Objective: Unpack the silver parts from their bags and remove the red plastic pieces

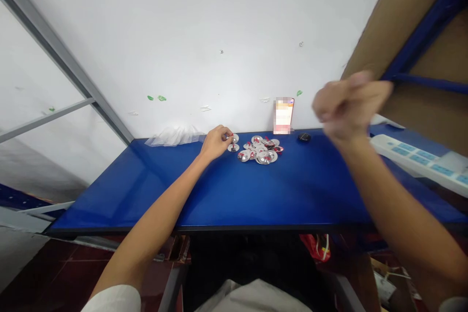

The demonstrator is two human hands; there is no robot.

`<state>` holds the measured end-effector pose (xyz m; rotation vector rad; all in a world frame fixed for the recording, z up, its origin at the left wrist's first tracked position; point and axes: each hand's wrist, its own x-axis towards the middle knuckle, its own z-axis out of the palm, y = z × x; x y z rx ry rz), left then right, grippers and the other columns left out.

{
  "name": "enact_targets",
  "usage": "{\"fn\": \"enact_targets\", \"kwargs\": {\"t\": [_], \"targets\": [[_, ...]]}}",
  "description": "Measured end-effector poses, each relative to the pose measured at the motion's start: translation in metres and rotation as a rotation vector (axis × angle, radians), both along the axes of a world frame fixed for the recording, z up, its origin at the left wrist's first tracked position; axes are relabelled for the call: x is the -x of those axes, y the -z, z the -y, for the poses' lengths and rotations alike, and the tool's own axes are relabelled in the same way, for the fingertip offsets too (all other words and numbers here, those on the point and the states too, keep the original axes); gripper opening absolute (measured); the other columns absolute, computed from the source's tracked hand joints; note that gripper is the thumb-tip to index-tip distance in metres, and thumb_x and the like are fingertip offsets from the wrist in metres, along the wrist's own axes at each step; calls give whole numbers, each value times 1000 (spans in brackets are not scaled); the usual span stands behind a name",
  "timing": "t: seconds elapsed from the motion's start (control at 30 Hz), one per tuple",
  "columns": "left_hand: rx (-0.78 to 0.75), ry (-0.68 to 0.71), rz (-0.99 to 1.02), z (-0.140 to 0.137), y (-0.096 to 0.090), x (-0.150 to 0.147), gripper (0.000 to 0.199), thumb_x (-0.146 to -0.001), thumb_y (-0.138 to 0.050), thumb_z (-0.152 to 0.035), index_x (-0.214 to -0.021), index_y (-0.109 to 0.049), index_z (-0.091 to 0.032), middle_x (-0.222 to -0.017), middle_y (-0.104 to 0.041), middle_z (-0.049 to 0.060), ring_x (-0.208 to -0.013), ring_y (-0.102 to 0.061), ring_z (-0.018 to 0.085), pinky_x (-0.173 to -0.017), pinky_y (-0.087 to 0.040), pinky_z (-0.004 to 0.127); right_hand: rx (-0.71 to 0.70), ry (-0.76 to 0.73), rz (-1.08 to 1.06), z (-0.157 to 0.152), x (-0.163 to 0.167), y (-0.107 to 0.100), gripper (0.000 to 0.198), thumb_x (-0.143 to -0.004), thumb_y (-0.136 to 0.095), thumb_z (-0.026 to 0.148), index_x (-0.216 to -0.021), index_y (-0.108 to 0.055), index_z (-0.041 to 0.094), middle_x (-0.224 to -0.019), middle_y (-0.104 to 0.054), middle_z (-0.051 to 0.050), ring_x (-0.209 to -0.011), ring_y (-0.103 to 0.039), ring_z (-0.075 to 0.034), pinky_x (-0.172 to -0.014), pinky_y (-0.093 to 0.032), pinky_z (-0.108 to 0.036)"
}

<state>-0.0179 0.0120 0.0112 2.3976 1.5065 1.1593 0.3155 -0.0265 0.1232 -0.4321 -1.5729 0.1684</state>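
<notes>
At the back of the blue table, my left hand (217,142) has its thumb and fingers pinched at the red strap of a small silver finger cymbal (235,137). A second finger cymbal (233,147) lies just in front of it. To the right is a loose pile of finger cymbals (265,157), shiny domed discs with red straps, several overlapping. My right hand (347,105) is raised high above the table's right side, away from the cymbals. It is smeared by motion; its fingers look curled, but whether anything is in them does not show.
A lit phone (283,116) leans against the white wall behind the pile. Beside it lies a small black object (304,137). Sheer white material (175,135) rests at the back left. A white power strip (420,158) runs along the right side of the blue table (263,200).
</notes>
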Motion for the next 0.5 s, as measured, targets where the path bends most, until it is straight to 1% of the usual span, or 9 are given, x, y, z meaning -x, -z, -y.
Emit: {"fn": "enact_targets", "kwargs": {"t": [0.03, 0.07, 0.1, 0.17, 0.23, 0.27, 0.33, 0.4, 0.5], "targets": [[10, 0, 13, 0, 1, 0, 6, -92, -68, -23, -92, -74, -21, -97, -73, 3, -82, -67, 18, -84, -53, 33, -2, 6, -40, -6, 5, 12, 72, -108, -56, 61, -48, -50, 23, -45, -47, 1, -43, -46, -11, -53, -43, -31], [24, 2, 31, -1, 1, 0, 6, -92, -69, -24, -92, -74, -21, -98, -74, 3, -82, -68, 18, -83, -53, 33, 46, 51, 2, -13, 10, 27, 72, -105, -62, 62, -46, -50, 23, -43, -46, 2, -42, -44, -11, -54, -41, -31], [41, 8, 50, -2, 2, 0, 6, -91, -69, -23, -92, -75, -21, -98, -75, 3, -82, -68, 18, -83, -54, 32, 121, 95, 80, -20, 14, 43, 71, -105, -60, 61, -46, -52, 22, -43, -47, 2, -42, -44, -11, -53, -38, -31], [74, 31, 83, -4, 4, -1, 7, -89, -69, -23, -93, -75, -21, -96, -77, 2, -82, -69, 17, -81, -54, 31, 231, 167, 313, -32, 19, 73, 71, -107, -56, 58, -47, -50, 21, -46, -49, 1, -45, -44, -12, -53, -34, -31], [103, 62, 102, -4, 6, -2, 9, -90, -68, -24, -94, -75, -21, -93, -78, 1, -81, -70, 17, -80, -54, 30, 240, 256, 555, -41, 19, 95, 69, -105, -56, 55, -47, -45, 20, -47, -48, 0, -47, -41, -12, -54, -27, -32], [116, 74, 108, -4, 7, -3, 9, -90, -68, -24, -94, -75, -21, -91, -78, 1, -81, -70, 17, -80, -54, 30, 249, 286, 646, -44, 19, 102, 66, -105, -55, 53, -49, -46, 20, -49, -49, 0, -50, -42, -13, -56, -27, -33], [140, 87, 112, -3, 7, -5, 9, -90, -69, -26, -94, -75, -21, -88, -79, 1, -79, -70, 17, -78, -54, 29, 266, 319, 769, -47, 18, 107, 60, -105, -53, 49, -53, -50, 20, -53, -53, -1, -53, -45, -14, -58, -25, -33], [152, 87, 106, -2, 7, -6, 9, -90, -69, -27, -92, -75, -21, -86, -79, 1, -77, -70, 17, -75, -54, 29, 286, 337, 831, -46, 19, 106, 56, -105, -51, 47, -56, -53, 20, -56, -56, -2, -54, -46, -15, -58, -24, -33], [139, 92, 74, 0, 6, -8, 10, -91, -68, -28, -91, -74, -21, -84, -78, 1, -76, -69, 17, -73, -53, 29, 302, 341, 861, -44, 22, 104, 53, -104, -50, 44, -57, -53, 20, -58, -59, -3, -54, -47, -15, -58, -22, -33]]}}
